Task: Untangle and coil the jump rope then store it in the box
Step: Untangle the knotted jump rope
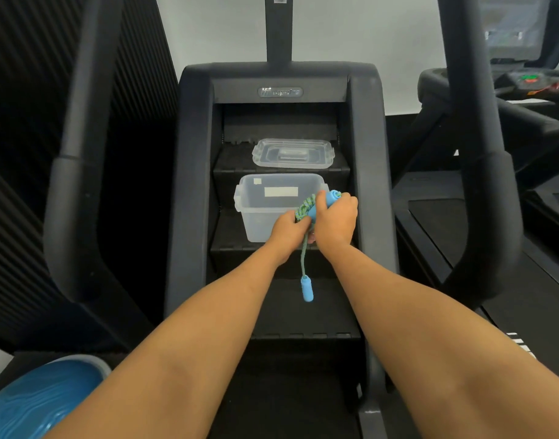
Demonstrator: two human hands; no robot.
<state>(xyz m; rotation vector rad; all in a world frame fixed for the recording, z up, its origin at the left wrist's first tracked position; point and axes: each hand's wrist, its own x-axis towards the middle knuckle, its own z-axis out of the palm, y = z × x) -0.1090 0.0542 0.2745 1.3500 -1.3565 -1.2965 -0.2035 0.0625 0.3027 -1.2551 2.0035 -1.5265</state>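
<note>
Evidently mid-coil | right hand (335, 221) fingers clamped on blue handle (331, 198), jump rope (304, 208) bundled against it over the box's (241, 205) front right corner | left hand (286, 231) fingers pinched bundle, likely to stop loops slipping | other handle (307, 289) dangled below | box open on step, lid (292, 153) on step above, ready for stowing

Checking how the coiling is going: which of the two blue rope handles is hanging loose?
The lower handle, dangling on its rope; the upper handle is gripped in the right hand.
</note>
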